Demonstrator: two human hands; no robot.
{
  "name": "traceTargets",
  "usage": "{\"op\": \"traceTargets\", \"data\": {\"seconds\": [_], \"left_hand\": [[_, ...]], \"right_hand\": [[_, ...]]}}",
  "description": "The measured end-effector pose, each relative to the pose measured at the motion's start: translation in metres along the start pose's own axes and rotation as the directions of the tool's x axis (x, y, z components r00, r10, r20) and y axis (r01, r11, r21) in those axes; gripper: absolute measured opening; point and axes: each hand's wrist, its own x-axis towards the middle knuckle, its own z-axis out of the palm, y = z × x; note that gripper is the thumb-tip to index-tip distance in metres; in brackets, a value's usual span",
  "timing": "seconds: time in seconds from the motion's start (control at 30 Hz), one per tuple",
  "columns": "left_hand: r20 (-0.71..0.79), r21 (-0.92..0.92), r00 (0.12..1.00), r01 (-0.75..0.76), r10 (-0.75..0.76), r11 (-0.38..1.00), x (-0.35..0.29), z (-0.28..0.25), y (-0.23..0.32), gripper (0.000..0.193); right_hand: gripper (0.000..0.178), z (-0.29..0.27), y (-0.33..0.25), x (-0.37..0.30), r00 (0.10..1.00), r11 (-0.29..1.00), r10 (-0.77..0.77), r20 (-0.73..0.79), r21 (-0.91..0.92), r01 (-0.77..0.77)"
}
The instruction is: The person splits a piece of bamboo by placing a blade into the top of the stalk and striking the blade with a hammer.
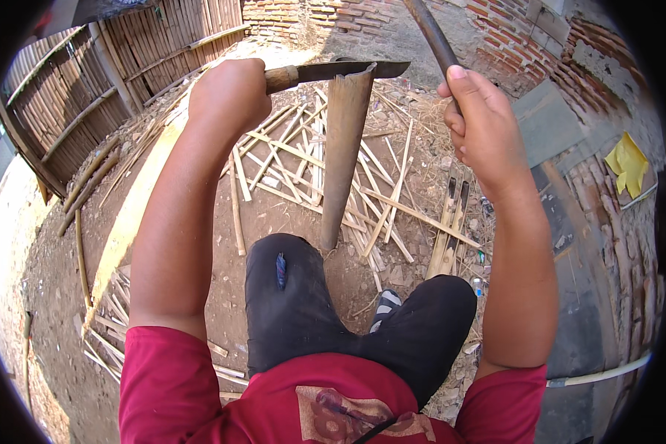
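Observation:
My left hand (229, 98) is closed round the wooden handle of a machete (320, 71). Its blade points right and lies across the top end of a bamboo piece (345, 148), where the rim looks notched. That bamboo stands nearly upright on the ground, in front of my knees. Up at the right, my right hand (487, 127) grips a dark stick (431, 33), which slants up to the left beyond the upper edge of the view. The stick and the blade are apart.
Split bamboo strips (296, 152) lie criss-crossed on the dirt around the standing piece. A bamboo fence (74, 103) rises at the left, a brick wall (348, 18) behind. Two split bamboo lengths (448, 226) and a yellow sheet (627, 164) are at the right.

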Motion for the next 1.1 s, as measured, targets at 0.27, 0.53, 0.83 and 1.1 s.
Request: {"op": "traceTargets", "data": {"seconds": [0.27, 0.53, 0.83, 1.1], "left_hand": [[-0.024, 0.011, 1.0, 0.013, -0.012, 1.0, 0.002, 0.005, 0.006, 0.019], [-0.007, 0.013, 1.0, -0.03, 0.03, 0.999, -0.001, 0.006, 0.015, 0.019], [-0.022, 0.006, 0.999, -0.032, 0.032, 0.999, -0.002, 0.006, 0.01, 0.02], [0.009, -0.009, 1.0, 0.018, -0.017, 1.0, -0.004, 0.006, 0.008, 0.02]], "right_hand": [[0.046, 0.018, 0.004, -0.011, 0.986, 0.964, -0.136, 0.097, -0.215, 0.154], [0.046, 0.029, 0.032, -0.014, 0.983, 0.95, -0.181, 0.027, -0.254, 0.182], [0.043, 0.015, 0.012, -0.012, 0.986, 0.983, -0.167, 0.0, -0.081, 0.167], [0.044, 0.008, 0.0, -0.011, 0.99, 0.987, -0.136, 0.045, -0.082, 0.14]]}}
